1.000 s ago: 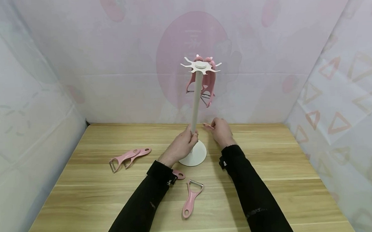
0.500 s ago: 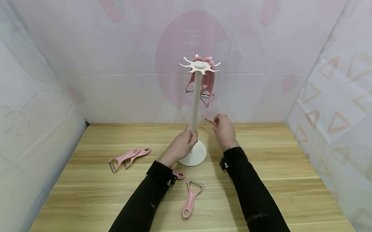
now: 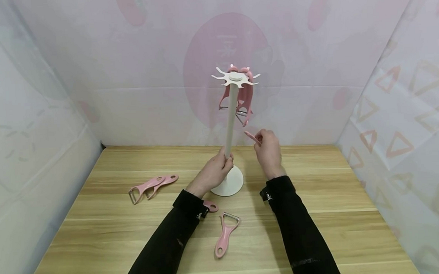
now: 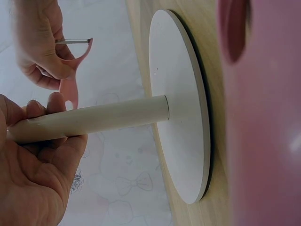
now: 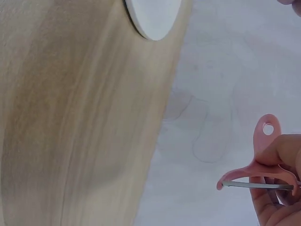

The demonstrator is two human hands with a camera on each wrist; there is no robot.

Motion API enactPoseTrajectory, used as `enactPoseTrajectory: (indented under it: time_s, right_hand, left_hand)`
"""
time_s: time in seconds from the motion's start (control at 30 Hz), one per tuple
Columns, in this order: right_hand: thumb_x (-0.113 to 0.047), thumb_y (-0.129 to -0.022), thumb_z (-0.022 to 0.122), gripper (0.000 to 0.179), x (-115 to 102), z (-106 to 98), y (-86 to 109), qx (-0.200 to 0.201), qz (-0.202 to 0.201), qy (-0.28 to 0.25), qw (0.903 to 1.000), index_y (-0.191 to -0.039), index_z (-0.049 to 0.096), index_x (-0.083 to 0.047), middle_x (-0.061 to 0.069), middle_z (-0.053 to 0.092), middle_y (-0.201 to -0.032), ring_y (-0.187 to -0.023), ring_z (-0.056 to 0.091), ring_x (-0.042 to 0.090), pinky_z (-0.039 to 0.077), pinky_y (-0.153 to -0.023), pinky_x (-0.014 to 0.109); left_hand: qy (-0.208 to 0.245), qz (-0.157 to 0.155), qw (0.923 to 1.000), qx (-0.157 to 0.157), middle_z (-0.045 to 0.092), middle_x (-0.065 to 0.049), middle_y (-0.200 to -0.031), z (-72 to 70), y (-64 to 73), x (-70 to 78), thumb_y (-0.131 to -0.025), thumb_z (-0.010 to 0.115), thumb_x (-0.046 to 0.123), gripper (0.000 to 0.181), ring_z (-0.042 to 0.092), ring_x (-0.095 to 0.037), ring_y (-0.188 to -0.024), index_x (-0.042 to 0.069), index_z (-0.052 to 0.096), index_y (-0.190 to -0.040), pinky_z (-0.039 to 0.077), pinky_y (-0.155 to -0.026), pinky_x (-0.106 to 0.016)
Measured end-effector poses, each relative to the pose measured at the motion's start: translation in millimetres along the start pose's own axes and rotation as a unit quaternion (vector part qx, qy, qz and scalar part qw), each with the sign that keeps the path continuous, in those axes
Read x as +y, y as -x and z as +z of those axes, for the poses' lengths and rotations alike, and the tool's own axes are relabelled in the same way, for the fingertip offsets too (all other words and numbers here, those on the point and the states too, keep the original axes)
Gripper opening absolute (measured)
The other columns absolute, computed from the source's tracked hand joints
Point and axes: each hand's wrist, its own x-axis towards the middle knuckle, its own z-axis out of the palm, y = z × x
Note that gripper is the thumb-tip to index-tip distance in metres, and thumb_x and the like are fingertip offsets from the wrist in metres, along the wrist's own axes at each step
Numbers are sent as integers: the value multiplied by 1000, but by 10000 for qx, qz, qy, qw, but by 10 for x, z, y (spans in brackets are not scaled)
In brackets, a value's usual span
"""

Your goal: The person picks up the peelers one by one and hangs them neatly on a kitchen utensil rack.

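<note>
My left hand (image 3: 214, 170) grips the pole of a white stand (image 3: 231, 124) just above its round base (image 4: 176, 108). To the right of the pole, my right hand (image 3: 268, 151) pinches a pink peeler (image 5: 267, 141) near its blade end. The holed end of that peeler's handle points away from the fingers, toward the stand in the head view. Several pink peelers (image 3: 245, 97) hang from the hooked top (image 3: 236, 78) of the stand, on its far and right side. Hooks at the front and left carry nothing.
Two pink peelers (image 3: 148, 187) overlap on the wooden table (image 3: 318, 214) at the left. Another peeler (image 3: 225, 237) lies in front of the base. A further handle (image 3: 211, 206) shows partly from under the left sleeve. A printed cloth wall (image 3: 148, 115) stands behind.
My right hand has lifted the pink peeler up from the back of the table and moved slightly right. The left hand keeps its grip on the pole.
</note>
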Motion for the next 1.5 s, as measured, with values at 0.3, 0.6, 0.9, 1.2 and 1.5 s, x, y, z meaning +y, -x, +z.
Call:
enactPoseTrajectory:
  time_s: [0.3,0.6,0.9,1.2,1.5]
  right_hand:
    - [10,-105,74,17,-77,-124,26,381,-61,-187,9991,-120,77,3,23,76,-121,-112,78,40,71,-96,51]
    - [12,-105,73,14,-160,-265,59,957,-307,-404,9941,-116,78,5,24,75,-115,-112,74,44,66,-97,55]
    - [11,-106,72,12,-255,-393,116,1327,-517,-590,9880,-115,78,6,26,73,-112,-110,70,46,62,-97,56]
    - [12,-106,69,13,-342,-481,169,1789,-795,-750,9778,-116,78,8,28,73,-112,-109,68,46,59,-96,54]
    - [12,-108,66,16,-456,-590,216,2220,-1019,-988,9647,-118,78,8,29,71,-118,-114,67,47,57,-97,50]
  left_hand:
    - [41,-25,10000,3,52,-5,-99,0,7,2,-124,42,22,16,52,-19,-85,11,51,-133,44,-75,-36]
    - [37,-20,10000,18,52,-5,-99,5,4,-5,-125,42,22,16,52,-19,-85,10,51,-133,44,-75,-35]
    - [-77,-17,10000,51,52,-4,-99,1,10,7,-124,43,22,16,51,-18,-84,11,51,-132,43,-74,-33]
    - [-126,10,9999,56,52,-4,-99,1,13,15,-124,42,22,16,52,-19,-85,11,50,-131,44,-76,-34]
    - [-116,34,9999,57,51,-3,-98,0,11,13,-124,42,23,16,52,-18,-86,12,50,-132,45,-76,-34]
